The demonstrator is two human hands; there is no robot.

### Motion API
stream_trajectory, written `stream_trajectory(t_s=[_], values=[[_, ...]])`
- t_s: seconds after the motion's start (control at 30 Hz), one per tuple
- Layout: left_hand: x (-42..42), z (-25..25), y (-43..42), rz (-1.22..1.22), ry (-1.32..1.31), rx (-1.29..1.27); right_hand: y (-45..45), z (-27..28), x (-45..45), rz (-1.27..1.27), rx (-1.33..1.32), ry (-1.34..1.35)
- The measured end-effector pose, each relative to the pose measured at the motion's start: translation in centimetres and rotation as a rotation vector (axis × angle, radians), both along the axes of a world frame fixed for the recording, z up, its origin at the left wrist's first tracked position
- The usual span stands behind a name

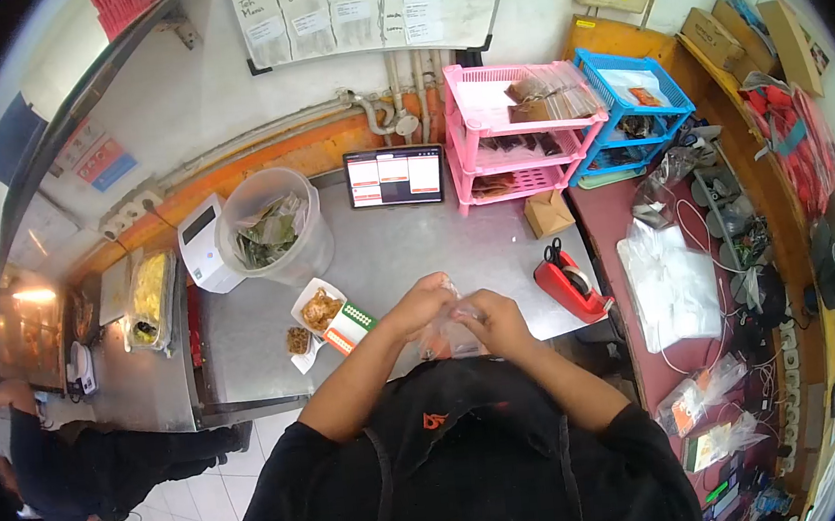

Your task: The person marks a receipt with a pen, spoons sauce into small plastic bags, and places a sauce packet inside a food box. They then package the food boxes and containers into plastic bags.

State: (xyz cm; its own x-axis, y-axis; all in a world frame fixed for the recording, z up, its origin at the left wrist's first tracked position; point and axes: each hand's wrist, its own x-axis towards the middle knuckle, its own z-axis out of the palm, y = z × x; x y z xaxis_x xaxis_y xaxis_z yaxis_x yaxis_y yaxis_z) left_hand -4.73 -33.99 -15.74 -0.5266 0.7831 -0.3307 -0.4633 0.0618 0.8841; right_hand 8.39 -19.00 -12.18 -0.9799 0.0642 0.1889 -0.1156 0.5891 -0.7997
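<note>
Both hands meet over the front edge of the metal table. My left hand (pixel 424 305) is closed on the top of a clear plastic bag (pixel 452 338). Pinched on the same bag from the right is my right hand (pixel 495 320). Something orange shows through the plastic below the fingers. Left of my hands, an open white box (pixel 321 310) of fried food has a green and orange patterned lid (pixel 350 327). Beside it a brown piece of food (pixel 299 340) lies on white paper.
A clear bucket (pixel 279 236), a tablet (pixel 394 177), pink shelves (pixel 524 130) and a red tape dispenser (pixel 573 289) stand around the metal table (pixel 386 244). Clear bags (pixel 670 281) lie at right. Another person (pixel 105 461) is at far left.
</note>
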Motion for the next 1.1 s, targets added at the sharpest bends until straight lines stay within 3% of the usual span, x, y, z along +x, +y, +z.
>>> stream_trajectory(t_s=[0.03, 0.07, 0.13, 0.17, 0.23, 0.27, 0.33, 0.4, 0.47, 0.57, 0.63, 0.7, 0.73, 0.8, 0.83, 0.87, 0.93, 0.97, 1.0, 1.03, 1.1], values=[[-0.4, 0.6, -0.2, -0.009, -0.066, -0.01, -0.1, -0.3, -0.1, 0.049, 0.088, 0.173], [0.0, 1.0, 0.1, -0.01, -0.066, -0.009, -0.1, -0.5, 0.0, 0.049, 0.09, 0.173], [1.6, 1.8, 0.8, 0.012, 0.036, -0.017, -0.2, -0.7, 0.3, -0.023, -0.249, 0.113], [1.5, 1.2, 1.1, 0.016, 0.032, -0.015, -0.1, -0.9, 0.5, -0.02, -0.247, 0.109], [0.4, -1.4, 2.0, -0.037, 0.647, -0.382, 1.0, -1.8, 1.3, 0.016, -0.13, 0.179], [-0.8, -2.9, 2.3, -0.035, 0.645, -0.38, 1.6, -2.4, 2.1, 0.018, -0.128, 0.177], [-3.7, -6.1, 2.4, -0.072, 1.172, -0.685, 3.0, -4.1, 5.4, 0.075, 0.017, 0.07], [-6.5, -6.7, 0.7, -0.073, 1.145, -0.816, 6.3, -7.5, 10.3, 0.153, 0.133, -0.171], [-7.8, -7.6, 0.8, -0.062, 1.122, -0.938, 5.6, -5.7, 11.1, 0.167, 0.139, -0.181], [-7.0, -7.6, 2.9, 0.08, 0.971, -0.824, 4.0, -1.3, 8.9, 0.213, 0.244, -0.179], [-4.7, -2.8, 4.4, 0.035, 0.295, -0.164, 2.8, 0.4, 5.6, 0.257, 0.54, 0.095], [-2.1, -0.7, 4.9, -0.095, 0.235, -0.031, 3.4, 2.2, 1.4, 0.111, 0.478, 0.287], [-1.1, -0.1, 5.1, -0.213, 0.175, 0.106, 4.0, 2.3, -0.7, 0.003, 0.352, 0.334], [-0.1, 0.6, 5.5, -0.195, 0.153, 0.102, 6.0, -0.1, -4.4, -0.118, 0.227, 0.391], [0.1, 1.1, 5.6, -0.165, 0.125, 0.097, 7.3, -2.6, -6.2, -0.126, -0.22, 0.148], [0.0, 2.0, 5.6, -0.179, 0.132, 0.097, 8.1, -4.5, -7.1, -0.125, -0.665, -0.099], [-0.5, 3.7, 5.3, -0.263, 0.828, -0.076, 8.3, -6.1, -7.0, -0.125, -0.791, -0.238], [-1.1, 2.8, 5.4, -0.277, 0.828, -0.067, 8.2, -6.6, -6.8, -0.113, -0.914, -0.386], [-1.8, 1.6, 5.5, -0.303, 1.02, 0.022, 7.9, -7.3, -6.8, -0.143, -0.707, -0.386], [-2.3, 0.8, 5.7, -0.327, 1.211, 0.119, 7.4, -7.8, -6.8, -0.164, -0.708, -0.38], [-2.0, 1.1, 5.8, -0.321, 1.198, 0.148, 6.6, -8.3, -6.5, -0.161, -0.544, -0.188]])
